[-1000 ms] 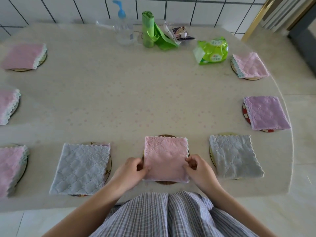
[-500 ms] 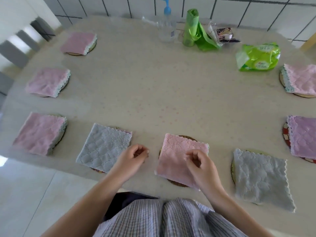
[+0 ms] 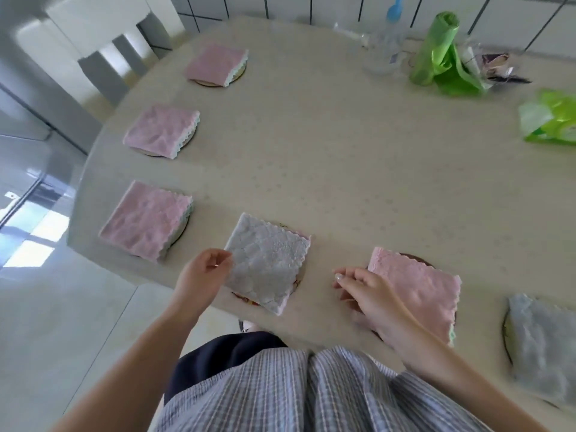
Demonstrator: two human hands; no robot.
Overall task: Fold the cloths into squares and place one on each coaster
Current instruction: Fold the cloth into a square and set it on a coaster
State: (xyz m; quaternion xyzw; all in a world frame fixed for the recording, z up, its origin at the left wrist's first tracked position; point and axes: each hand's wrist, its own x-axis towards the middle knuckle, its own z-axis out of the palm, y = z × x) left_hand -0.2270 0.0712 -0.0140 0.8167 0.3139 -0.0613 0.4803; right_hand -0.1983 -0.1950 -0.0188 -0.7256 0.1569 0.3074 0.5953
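Observation:
A folded grey cloth (image 3: 268,266) lies on a coaster (image 3: 300,279) at the table's near edge. My left hand (image 3: 202,272) has its curled fingertips pinching that cloth's left edge. To the right, a folded pink cloth (image 3: 417,285) covers a dark coaster (image 3: 417,259). My right hand (image 3: 364,294) is beside the pink cloth's left corner, fingers loosely curled and holding nothing. Three more folded pink cloths (image 3: 146,219) (image 3: 162,130) (image 3: 216,63) rest on coasters along the left rim. Another grey cloth (image 3: 542,344) covers a coaster at the far right.
At the back of the beige table (image 3: 343,166) stand a clear spray bottle (image 3: 386,42), a green bag roll (image 3: 436,48) and a green packet (image 3: 551,123). A white chair (image 3: 103,54) stands past the table's left end.
My view has swung left. My left hand left the pink cloth and reached the grey cloth's left edge. My right hand let go of the pink cloth and moved off to its left.

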